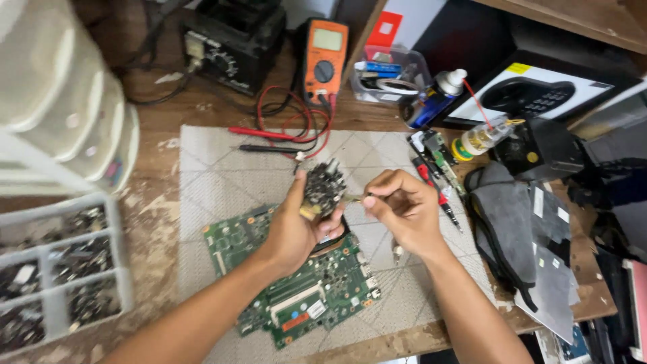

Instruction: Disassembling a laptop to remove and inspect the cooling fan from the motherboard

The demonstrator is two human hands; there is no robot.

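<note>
Far left, 9 o'clock: clear parts organizer [64,283] with compartments of small dark components, on the tabletop [151,222]. Centre: green laptop motherboard [296,283] flat on a grey mat [222,175], bare, nothing plugged in that shows. Left hand [293,226] raised over it, fingers wrapped tight around a dark cluster of small electronic parts [323,185]. Right hand [404,209] at 3 o'clock of the cluster, fingers pressed together pinching 1 small brass-coloured piece [356,198] right at the cluster's edge; cannot tell if it's coming off or going on. Judged progress: early, cluster looks full, board untouched. At 12 o'clock: orange multimeter [323,57], red and black probes [269,138] lying idle. At 2 o'clock: spray can [431,101], small bottle [482,138]. Right: grey cloth [505,222].
</note>
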